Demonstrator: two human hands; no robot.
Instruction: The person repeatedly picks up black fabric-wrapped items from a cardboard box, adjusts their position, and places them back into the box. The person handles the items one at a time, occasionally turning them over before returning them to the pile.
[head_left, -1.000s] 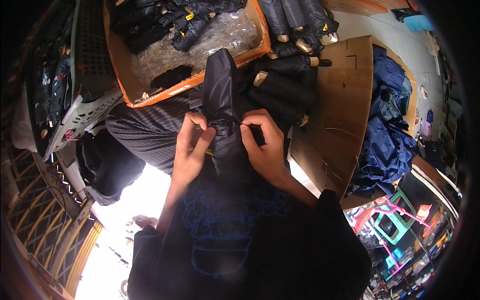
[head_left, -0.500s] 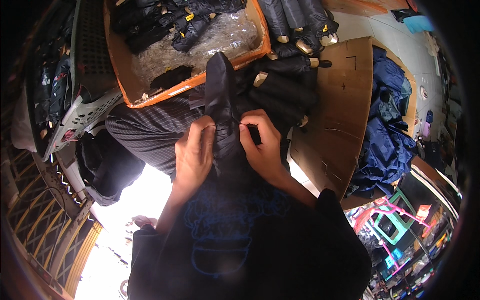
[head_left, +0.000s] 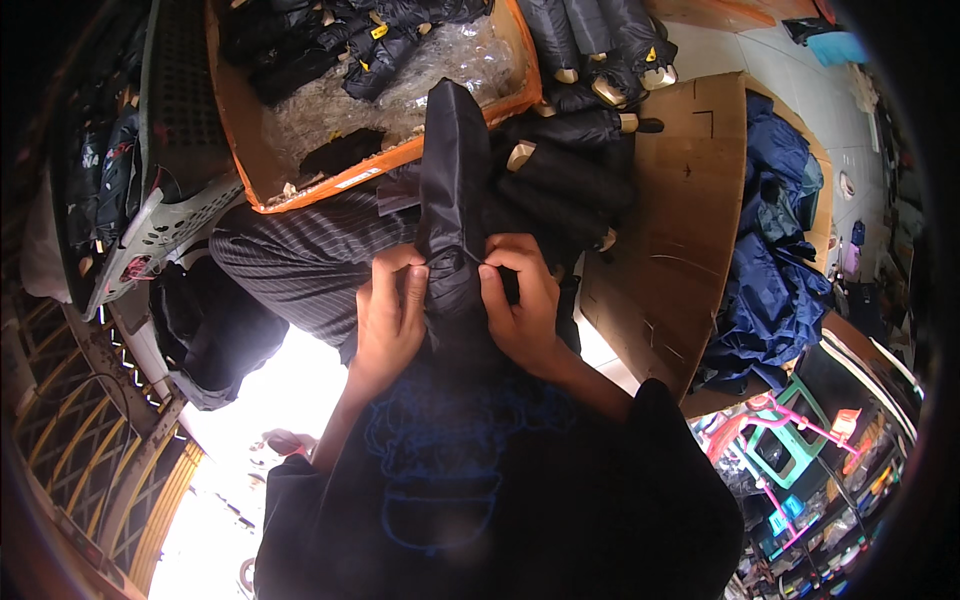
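Pinched between thumb and forefinger, the edges of a long black umbrella sleeve [head_left: 453, 170] are held by my left hand [head_left: 392, 310] and my right hand [head_left: 522, 305], one on each side. Its tapered end points away from me. Bunched black fabric [head_left: 452, 287] shows between my hands, and I cannot tell how much of it is inside the sleeve. Several folded black umbrellas [head_left: 570, 185] with pale handle ends lie just beyond my right hand.
An orange-edged carton [head_left: 385, 160] with clear plastic and black umbrellas stands ahead. On the right, a brown cardboard box [head_left: 670, 230] holds dark blue fabric [head_left: 765, 250]. A grey perforated basket [head_left: 165, 220] with folded umbrellas leans at left, near a black bag [head_left: 215, 335].
The sleeve's tapered end has moved farther away from me. Both hands have come slightly nearer, still pinching its edges, and more of the sleeve shows beyond them.
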